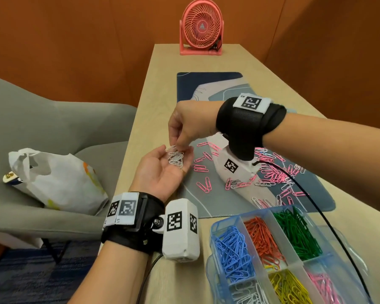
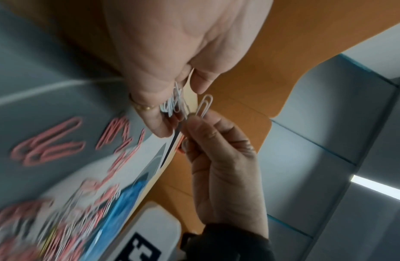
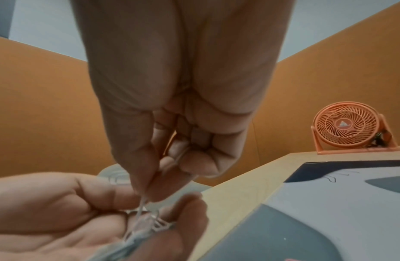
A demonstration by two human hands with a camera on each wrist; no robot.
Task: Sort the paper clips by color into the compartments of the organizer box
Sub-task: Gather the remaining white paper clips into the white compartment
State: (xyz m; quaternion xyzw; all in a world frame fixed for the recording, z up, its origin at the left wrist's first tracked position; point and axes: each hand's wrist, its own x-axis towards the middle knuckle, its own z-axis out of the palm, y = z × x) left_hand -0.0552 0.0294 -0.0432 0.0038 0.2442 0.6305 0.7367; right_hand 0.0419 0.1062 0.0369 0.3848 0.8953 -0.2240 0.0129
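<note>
Your left hand lies palm up just beyond the organizer box, past the left edge of the desk mat, its fingers loosely cupped under a small heap of white paper clips. Your right hand reaches down over that heap, thumb and fingertips pinching one white clip. Only the left wrist view shows this clip clearly, standing apart from the heap between the pinching fingers; the head view hides it behind your knuckles, and the right wrist view blurs it. The head view alone shows the organizer box: blue clips, red clips and green clips fill its far compartments, with white, yellow and pink ones in the near compartments. Beyond the box, loose pink clips, mixed with some white, lie scattered over the mat. Farther along the table stands a pink fan, which the right wrist view also catches. Left of the box, off the table, a white plastic bag rests on a grey chair.
</note>
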